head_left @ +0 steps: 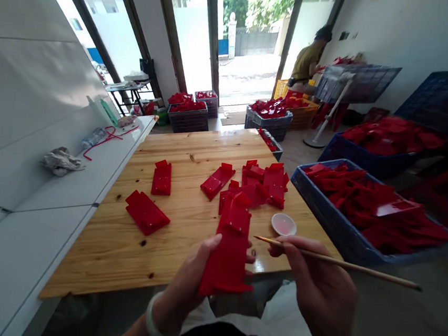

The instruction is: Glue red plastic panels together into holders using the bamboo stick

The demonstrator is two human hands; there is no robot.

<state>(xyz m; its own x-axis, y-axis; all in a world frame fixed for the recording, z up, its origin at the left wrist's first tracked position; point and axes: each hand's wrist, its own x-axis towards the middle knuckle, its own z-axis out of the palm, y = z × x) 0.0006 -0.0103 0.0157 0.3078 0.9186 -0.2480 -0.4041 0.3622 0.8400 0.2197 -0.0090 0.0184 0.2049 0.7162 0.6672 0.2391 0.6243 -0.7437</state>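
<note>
The bare left hand [184,291] grips a flat, angular red plastic piece [228,258] upright at twelve o'clock, thumb across its face, the other fingers mostly hidden behind it. The right hand [325,288], well apart at three o'clock, pinches a thin wooden-handled brush [337,261] between thumb and fingers; its fine tip, too small to make out clearly, points just beside the piece, with no contact visible. A small white dish [284,224] of pale pink liquid sits at one o'clock on the pine-plank table [127,264], near loose red pieces [262,185]. A blue plastic crate [332,234] heaped with red pieces stands at two o'clock. Far off at one o'clock, a person in an olive shirt [307,62] works, hands hard to make out beside a dark mesh rack [354,83].
</note>
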